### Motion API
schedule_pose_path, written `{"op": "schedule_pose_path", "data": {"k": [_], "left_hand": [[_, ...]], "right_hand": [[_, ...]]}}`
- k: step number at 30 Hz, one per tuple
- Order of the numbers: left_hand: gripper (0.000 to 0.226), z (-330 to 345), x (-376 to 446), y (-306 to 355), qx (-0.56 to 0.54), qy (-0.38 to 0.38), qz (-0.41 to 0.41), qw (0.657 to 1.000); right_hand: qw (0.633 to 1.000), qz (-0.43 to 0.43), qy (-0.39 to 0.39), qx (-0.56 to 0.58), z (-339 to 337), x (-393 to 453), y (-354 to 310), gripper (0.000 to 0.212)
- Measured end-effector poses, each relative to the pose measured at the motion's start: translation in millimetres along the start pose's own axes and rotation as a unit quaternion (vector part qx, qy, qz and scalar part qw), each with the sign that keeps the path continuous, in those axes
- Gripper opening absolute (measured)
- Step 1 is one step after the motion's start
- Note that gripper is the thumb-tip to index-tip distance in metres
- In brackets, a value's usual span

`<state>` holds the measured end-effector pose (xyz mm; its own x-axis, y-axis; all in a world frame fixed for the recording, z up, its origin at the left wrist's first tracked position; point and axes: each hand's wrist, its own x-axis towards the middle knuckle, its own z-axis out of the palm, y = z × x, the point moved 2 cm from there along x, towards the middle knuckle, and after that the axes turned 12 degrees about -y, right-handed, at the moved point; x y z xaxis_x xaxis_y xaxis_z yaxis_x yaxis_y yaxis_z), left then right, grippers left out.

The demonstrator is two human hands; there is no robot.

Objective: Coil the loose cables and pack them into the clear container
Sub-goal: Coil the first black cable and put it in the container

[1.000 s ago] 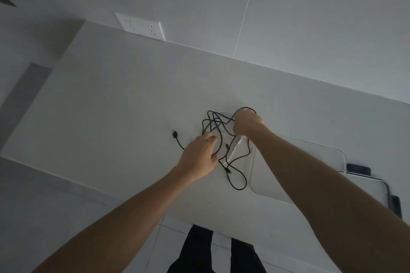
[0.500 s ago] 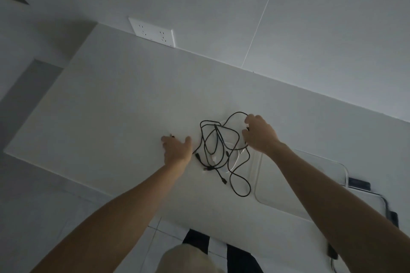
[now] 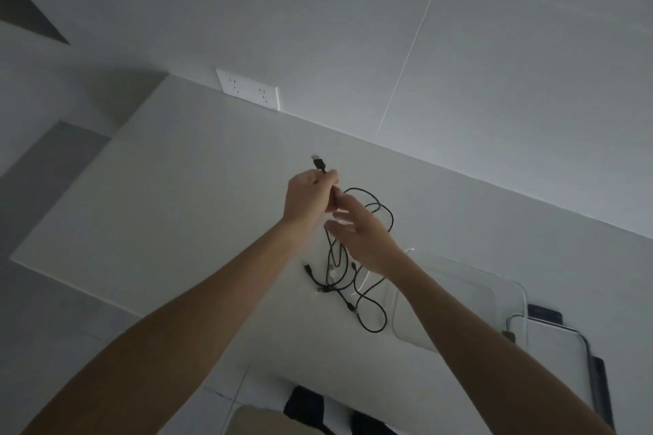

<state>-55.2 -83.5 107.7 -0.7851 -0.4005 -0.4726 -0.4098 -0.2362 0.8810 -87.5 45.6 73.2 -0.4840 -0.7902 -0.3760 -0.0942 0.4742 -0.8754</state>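
Clear container (image 3: 456,297) near surface's right front edge: nothing coiled inside, one cable loop touching its left rim. Black cables (image 3: 357,279) tangled mid-surface, just left of it. Right hand (image 3: 357,233) fingers loosely spread over tangle, grip unclear. Left hand (image 3: 311,198) pinching cable just below plug (image 3: 319,163), lifted. Judgement: sorting just begun; coiling, packing all remain.

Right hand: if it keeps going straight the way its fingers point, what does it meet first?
The right hand points up-left at the left hand, which grips the black cable near its plug. It would probably meet that hand first; depth is unclear.
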Motion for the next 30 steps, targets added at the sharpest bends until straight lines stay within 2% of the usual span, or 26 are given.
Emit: {"op": "schedule_pose_path", "data": {"k": [4,7,8,10,14,16,18,22,27,30], "left_hand": [[0.023,21,-30,74,0.033,-0.042,0.080,0.995],[0.019,37,-45,115,0.048,-0.030,0.141,0.988],[0.018,41,-49,127,0.038,-0.024,0.167,0.985],[0.020,49,-54,147,-0.016,-0.048,0.185,0.981],[0.032,80,-57,152,-0.101,-0.192,0.135,0.967],[0.047,99,-57,141,-0.145,-0.275,0.077,0.947],[0.062,115,-56,129,-0.158,-0.328,0.027,0.931],[0.076,136,-58,117,-0.160,-0.376,-0.018,0.913],[0.086,151,-67,122,-0.176,-0.412,-0.051,0.893],[0.090,157,-66,122,-0.128,-0.412,-0.060,0.900]], "right_hand": [[0.996,-0.062,0.049,0.038,-41,-17,-55,0.039],[0.981,-0.107,0.105,0.126,-66,-43,-85,0.026],[0.973,-0.124,0.121,0.150,-72,-53,-91,0.020],[0.962,-0.144,0.151,0.175,-81,-74,-99,0.024],[0.937,-0.186,0.139,0.262,-90,-109,-103,0.033],[0.920,-0.198,0.115,0.318,-91,-120,-100,0.032],[0.909,-0.208,0.104,0.346,-93,-130,-92,0.031],[0.899,-0.223,0.109,0.360,-99,-147,-75,0.029],[0.910,-0.221,0.128,0.328,-108,-156,-64,0.028],[0.925,-0.221,0.128,0.282,-112,-160,-66,0.028]]}}
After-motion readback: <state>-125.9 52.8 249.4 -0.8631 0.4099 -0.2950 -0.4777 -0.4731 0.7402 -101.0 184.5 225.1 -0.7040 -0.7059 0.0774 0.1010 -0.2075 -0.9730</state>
